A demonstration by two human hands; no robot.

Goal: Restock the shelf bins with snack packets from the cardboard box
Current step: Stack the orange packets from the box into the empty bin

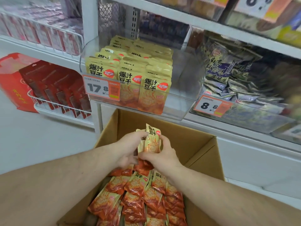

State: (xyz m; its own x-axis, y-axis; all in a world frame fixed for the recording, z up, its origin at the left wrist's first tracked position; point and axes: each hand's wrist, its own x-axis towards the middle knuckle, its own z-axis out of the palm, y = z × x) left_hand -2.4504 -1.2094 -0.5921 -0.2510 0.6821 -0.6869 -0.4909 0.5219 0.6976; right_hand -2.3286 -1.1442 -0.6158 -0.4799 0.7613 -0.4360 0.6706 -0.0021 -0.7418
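Note:
An open cardboard box (192, 141) stands below the shelf, with several yellow-and-orange snack packets (135, 196) piled inside. Above the pile, both hands hold a small upright bunch of the same packets (152, 141). My left hand (128, 149) grips the bunch from the left. My right hand (160, 154) grips it from the right and below. Straight above, a clear shelf bin (177, 88) holds rows of matching packets (130, 70) on its left side, behind a 17.8 price tag (101, 88).
To the right, another clear bin (263, 115) holds purple-and-blue packets, tagged 8.8. At left, white wire racks (61, 108) carry red boxes. More stocked shelves run above. The right part of the yellow packets' bin has open room. White floor lies left of the box.

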